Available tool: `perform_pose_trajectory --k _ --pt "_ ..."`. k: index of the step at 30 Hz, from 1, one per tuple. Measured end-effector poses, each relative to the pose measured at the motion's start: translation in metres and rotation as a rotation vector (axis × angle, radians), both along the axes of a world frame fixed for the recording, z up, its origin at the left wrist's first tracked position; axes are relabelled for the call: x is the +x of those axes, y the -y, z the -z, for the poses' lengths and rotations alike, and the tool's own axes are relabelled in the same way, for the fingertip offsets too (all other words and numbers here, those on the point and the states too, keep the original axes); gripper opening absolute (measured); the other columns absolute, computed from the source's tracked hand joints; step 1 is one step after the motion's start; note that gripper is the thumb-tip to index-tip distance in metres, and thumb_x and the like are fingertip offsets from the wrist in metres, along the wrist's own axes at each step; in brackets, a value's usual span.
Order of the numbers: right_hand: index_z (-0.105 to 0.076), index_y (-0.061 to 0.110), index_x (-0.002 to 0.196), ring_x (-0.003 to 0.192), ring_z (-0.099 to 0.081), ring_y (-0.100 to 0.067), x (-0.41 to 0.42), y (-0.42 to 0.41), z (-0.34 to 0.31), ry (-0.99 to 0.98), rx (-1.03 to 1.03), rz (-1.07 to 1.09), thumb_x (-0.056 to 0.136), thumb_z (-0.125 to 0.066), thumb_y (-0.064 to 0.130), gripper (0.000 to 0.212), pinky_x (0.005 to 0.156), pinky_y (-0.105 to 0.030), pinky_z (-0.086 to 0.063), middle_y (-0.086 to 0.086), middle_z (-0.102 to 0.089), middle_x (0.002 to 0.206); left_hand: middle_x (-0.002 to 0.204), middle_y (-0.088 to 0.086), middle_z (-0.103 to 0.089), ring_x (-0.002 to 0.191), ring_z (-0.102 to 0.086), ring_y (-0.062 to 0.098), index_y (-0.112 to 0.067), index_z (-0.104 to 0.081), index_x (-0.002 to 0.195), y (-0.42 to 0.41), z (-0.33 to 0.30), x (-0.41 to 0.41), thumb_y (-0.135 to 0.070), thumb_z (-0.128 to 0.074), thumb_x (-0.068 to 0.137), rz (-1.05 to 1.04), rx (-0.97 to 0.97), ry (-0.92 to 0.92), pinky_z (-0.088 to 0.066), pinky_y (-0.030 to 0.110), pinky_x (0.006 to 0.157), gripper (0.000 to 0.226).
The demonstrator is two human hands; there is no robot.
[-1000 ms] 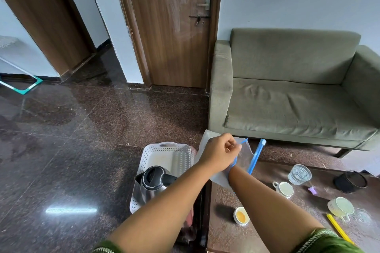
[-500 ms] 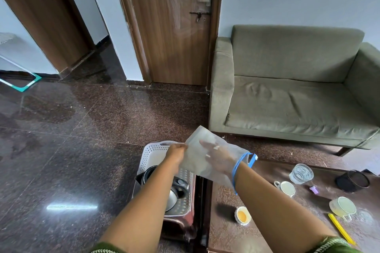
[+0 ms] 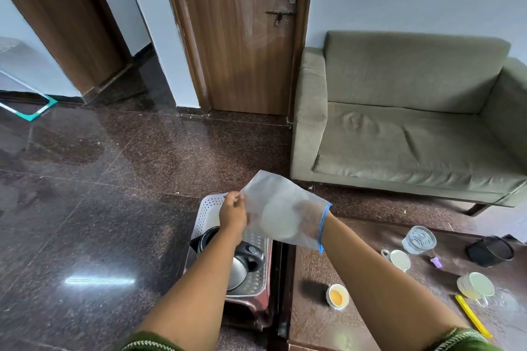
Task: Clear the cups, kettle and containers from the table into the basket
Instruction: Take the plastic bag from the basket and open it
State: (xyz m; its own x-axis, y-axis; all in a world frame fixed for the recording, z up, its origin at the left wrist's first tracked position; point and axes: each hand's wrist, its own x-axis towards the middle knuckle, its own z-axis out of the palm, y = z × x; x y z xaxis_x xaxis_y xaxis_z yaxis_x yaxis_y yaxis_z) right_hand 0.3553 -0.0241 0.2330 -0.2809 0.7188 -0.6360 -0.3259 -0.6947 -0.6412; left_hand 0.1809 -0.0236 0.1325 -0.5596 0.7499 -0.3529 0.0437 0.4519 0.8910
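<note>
Left grip: fingers pinched closed on the left edge of a translucent zip-top bag, held up above the basket.
Right grip: pushed inside the bag past the wrist, seen only dimly through the plastic; whether the fingers are curled on anything I cannot tell.
Bag: frosted plastic with a blue seal strip ringing the right wrist; a pale round shape shows through it, possibly a lid or small container.
Basket: white perforated plastic, resting on a reddish stool just left of the surface.
Kettle: steel body with black lid and handle, lying inside the basket under the left forearm.
Surface: dark brown, at lower right.
Cups: a small cup with orange residue near the front edge; a white cup; a clear mug.
Other items on the surface: a ribbed glass, a black container, a yellow strip.
Writing: no brand or label is legible anywhere.
</note>
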Motion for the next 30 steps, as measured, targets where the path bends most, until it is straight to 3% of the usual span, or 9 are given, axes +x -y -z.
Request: perform_pose_trajectory --k 2,5,8,10,12,15,19,25,30 --pt "-0.052 0.005 0.074 0.044 -0.061 -0.021 0.002 -0.006 0.005 0.057 -0.084 0.09 0.102 -0.034 0.017 0.035 0.05 -0.028 -0.046 -0.008 -0.06 0.042 0.099 0.003 -0.064 0.064 -0.063 0.018 -0.024 -0.056 0.099 0.002 -0.002 -0.001 -0.029 -0.047 0.099 -0.05 0.011 0.082 -0.054 0.031 0.058 0.011" --pt "-0.062 0.008 0.09 0.077 -0.061 -0.028 0.009 -0.025 0.037 0.147 -0.129 0.099 0.094 -0.048 0.026 0.022 0.075 -0.034 -0.049 -0.012 -0.069 0.087 0.103 -0.001 -0.061 0.046 -0.062 0.008 -0.021 -0.054 0.102 0.005 -0.004 -0.003 -0.028 -0.046 0.1 -0.068 0.018 0.129 -0.045 0.018 0.039 0.011" --pt "-0.065 0.008 0.097 0.084 -0.063 -0.028 0.009 -0.035 0.065 0.233 -0.074 -0.006 0.086 -0.061 0.024 0.021 0.083 -0.041 -0.052 -0.012 -0.07 0.103 0.116 0.005 -0.064 0.05 -0.066 0.01 -0.013 -0.053 0.113 0.006 0.001 -0.004 -0.035 -0.053 0.096 -0.032 0.041 0.248 -0.049 0.021 0.045 0.028" --pt "-0.065 0.011 0.109 0.091 -0.068 -0.031 0.007 -0.042 0.085 0.338 -0.001 -0.116 0.056 -0.08 0.038 0.062 0.088 -0.049 -0.054 -0.012 -0.07 0.104 0.126 0.008 -0.062 0.058 -0.071 0.015 -0.013 -0.046 0.131 0.007 0.001 -0.002 -0.041 -0.06 0.09 0.014 0.043 0.315 -0.054 0.027 0.056 0.052" --pt "-0.061 0.017 0.116 0.1 -0.067 -0.029 0.009 -0.053 0.116 0.499 0.057 -0.142 0.031 -0.079 0.055 0.096 0.094 -0.047 -0.053 -0.006 -0.068 0.11 0.13 0.009 -0.06 0.062 -0.073 0.018 -0.012 -0.039 0.138 0.006 0.007 0.001 -0.04 -0.061 0.09 0.056 0.059 0.318 -0.053 0.024 0.054 0.06" --pt "-0.06 0.011 0.12 0.107 -0.065 -0.029 0.009 -0.055 0.112 0.574 0.067 -0.22 0.048 -0.085 0.048 0.085 0.09 -0.041 -0.055 -0.008 -0.065 0.117 0.127 0.008 -0.061 0.056 -0.071 0.012 -0.004 -0.039 0.131 0.008 0.006 0.003 -0.034 -0.053 0.096 0.062 0.08 0.271 -0.046 0.017 0.044 0.049" --pt "-0.058 0.013 0.118 0.103 -0.066 -0.036 0.006 -0.029 0.074 0.418 -0.006 -0.133 0.067 -0.085 0.009 0.057 0.091 -0.058 -0.051 -0.015 -0.067 0.114 0.135 -0.001 -0.049 0.099 -0.06 0.019 -0.015 -0.036 0.141 0.011 -0.002 0.0 -0.037 -0.045 0.099 0.062 0.05 0.163 -0.045 0.029 0.08 0.049" --pt "-0.06 0.021 0.105 0.096 -0.068 -0.029 0.014 -0.027 0.075 0.59 0.065 -0.138 0.059 -0.091 0.03 0.056 0.089 -0.047 -0.056 -0.003 -0.069 0.102 0.145 -0.001 -0.041 0.127 -0.048 0.025 -0.02 -0.033 0.141 0.013 0.004 -0.008 -0.053 -0.049 0.091 0.089 0.098 0.268 -0.039 0.044 0.105 0.063" --pt "-0.061 0.009 0.112 0.081 -0.067 -0.03 0.006 -0.023 0.07 0.245 0.009 -0.185 0.081 -0.074 0.003 0.034 0.06 -0.046 -0.059 -0.011 -0.068 0.096 0.145 -0.01 -0.036 0.135 -0.037 0.018 -0.024 -0.025 0.148 0.016 -0.008 -0.003 -0.048 -0.047 0.095 0.09 0.118 0.399 -0.033 0.052 0.111 0.062"
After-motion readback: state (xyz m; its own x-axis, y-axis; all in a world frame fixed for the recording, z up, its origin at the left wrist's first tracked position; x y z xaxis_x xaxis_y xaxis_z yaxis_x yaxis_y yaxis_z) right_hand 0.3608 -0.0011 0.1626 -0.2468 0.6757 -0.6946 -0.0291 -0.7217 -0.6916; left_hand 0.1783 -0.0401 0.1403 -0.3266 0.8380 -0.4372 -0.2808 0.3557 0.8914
